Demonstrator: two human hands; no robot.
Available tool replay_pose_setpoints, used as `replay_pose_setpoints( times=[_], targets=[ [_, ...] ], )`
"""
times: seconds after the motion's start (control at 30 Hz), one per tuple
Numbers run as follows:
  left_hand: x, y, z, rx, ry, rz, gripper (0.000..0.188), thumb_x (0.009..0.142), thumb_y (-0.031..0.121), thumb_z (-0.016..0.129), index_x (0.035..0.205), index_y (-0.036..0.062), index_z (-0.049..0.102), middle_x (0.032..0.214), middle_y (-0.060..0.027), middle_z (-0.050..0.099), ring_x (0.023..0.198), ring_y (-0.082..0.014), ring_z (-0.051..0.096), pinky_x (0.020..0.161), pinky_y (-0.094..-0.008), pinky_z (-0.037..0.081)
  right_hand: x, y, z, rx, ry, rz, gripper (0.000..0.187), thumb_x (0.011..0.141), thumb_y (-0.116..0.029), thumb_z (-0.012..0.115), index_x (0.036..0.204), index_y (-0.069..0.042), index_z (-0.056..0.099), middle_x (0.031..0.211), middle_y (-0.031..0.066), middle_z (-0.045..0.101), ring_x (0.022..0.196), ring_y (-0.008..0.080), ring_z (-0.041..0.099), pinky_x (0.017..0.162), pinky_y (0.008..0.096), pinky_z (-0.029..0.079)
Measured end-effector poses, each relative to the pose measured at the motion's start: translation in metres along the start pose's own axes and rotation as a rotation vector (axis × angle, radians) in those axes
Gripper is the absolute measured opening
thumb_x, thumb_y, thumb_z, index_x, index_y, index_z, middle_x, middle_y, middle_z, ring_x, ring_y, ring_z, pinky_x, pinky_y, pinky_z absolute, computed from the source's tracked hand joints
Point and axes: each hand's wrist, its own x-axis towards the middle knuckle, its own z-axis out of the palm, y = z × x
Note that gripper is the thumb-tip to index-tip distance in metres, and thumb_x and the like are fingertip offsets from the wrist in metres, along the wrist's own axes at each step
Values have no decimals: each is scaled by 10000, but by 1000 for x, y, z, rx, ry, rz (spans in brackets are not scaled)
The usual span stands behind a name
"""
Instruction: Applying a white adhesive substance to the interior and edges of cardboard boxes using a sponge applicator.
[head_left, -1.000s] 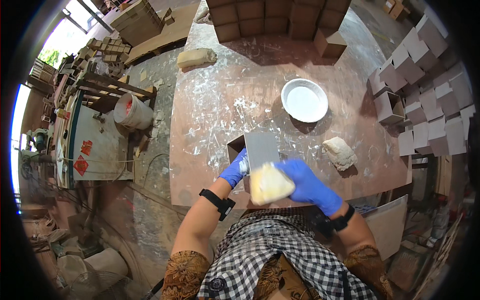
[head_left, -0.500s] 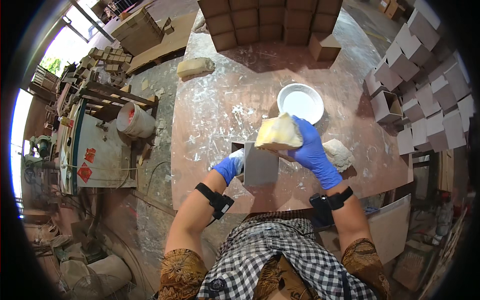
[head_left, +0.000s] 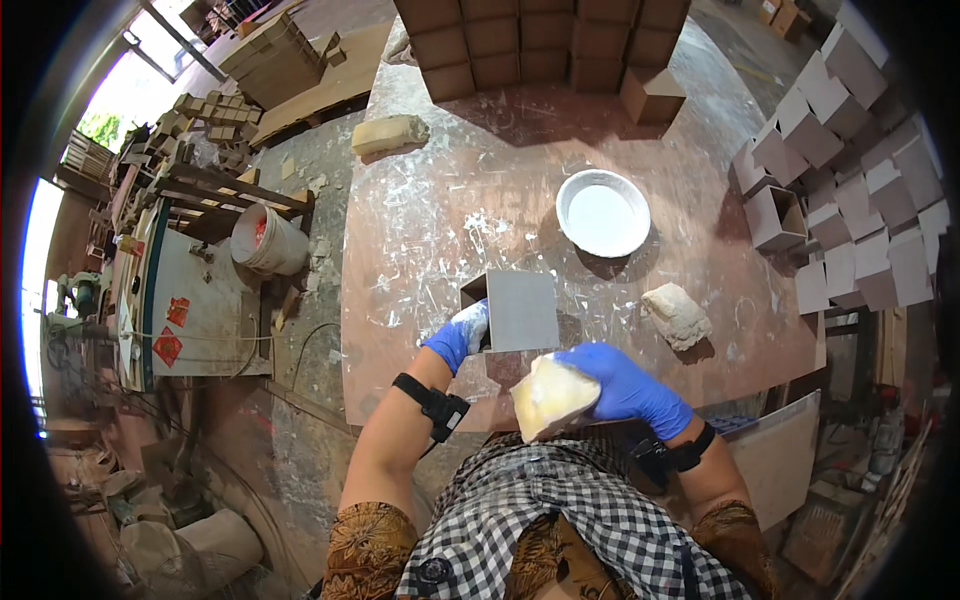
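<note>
My left hand (head_left: 462,337), in a blue glove whitened at the fingers, reaches into the open side of a grey box (head_left: 523,311) and holds it up over the table. Its fingertips are hidden inside the box. My right hand (head_left: 627,385), also blue-gloved, is closed round a thick yellowish sponge (head_left: 553,396). The sponge is just below and to the right of the box, apart from it, near the table's front edge. Beyond the box, a round white bowl (head_left: 602,214) of white liquid or paste stands on the table.
A crumpled pale sponge (head_left: 677,316) lies to the right and another yellowish block (head_left: 390,134) at the far left of the table (head_left: 450,210). Brown boxes (head_left: 545,45) are stacked at the back, and grey boxes (head_left: 845,210) at the right. A white bucket (head_left: 270,240) stands left.
My right hand has brought the sponge from above the box's upper right down toward me. My left hand and the box have shifted slightly, and the box's face is tilted differently.
</note>
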Motion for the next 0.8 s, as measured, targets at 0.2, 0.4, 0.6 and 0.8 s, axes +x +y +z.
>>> replay_pose_setpoints(
  times=[0.2, 0.4, 0.6, 0.8],
  targets=[
    [-16, 14, 4, -165, 195, 22, 292, 899, 215, 482, 1140, 58, 531, 1047, -55, 606, 889, -159, 606, 728, -292, 521, 57, 49, -31, -136, 594, 188, 747, 546, -214, 774, 1199, -25, 467, 1063, 166, 554, 961, 319, 550, 851, 386, 441],
    [-35, -4, 1, -506, 195, 306, 350, 916, 278, 447, 1172, 50, 516, 1085, -67, 586, 965, -184, 572, 821, -331, 474, 103, 61, -22, -214, 396, 349, 694, 588, -149, 737, 1207, -21, 452, 1097, 169, 545, 1027, 304, 528, 894, 347, 424],
    [-17, -27, 1, -111, 543, 503, 379, 905, 278, 478, 1163, 3, 521, 1088, -46, 578, 951, -136, 551, 819, -266, 445, 79, 36, 1, -348, 461, 134, 661, 576, -179, 734, 1177, -56, 488, 978, 147, 563, 902, 330, 534, 800, 409, 423],
    [-32, -3, -1, -419, 168, 350, 345, 877, 238, 521, 1166, 48, 513, 1092, -40, 577, 981, -173, 555, 855, -311, 451, -6, 5, 0, -31, -66, 67, 630, 592, -163, 732, 1170, -50, 508, 979, 176, 586, 897, 356, 566, 793, 410, 449]
  ],
)
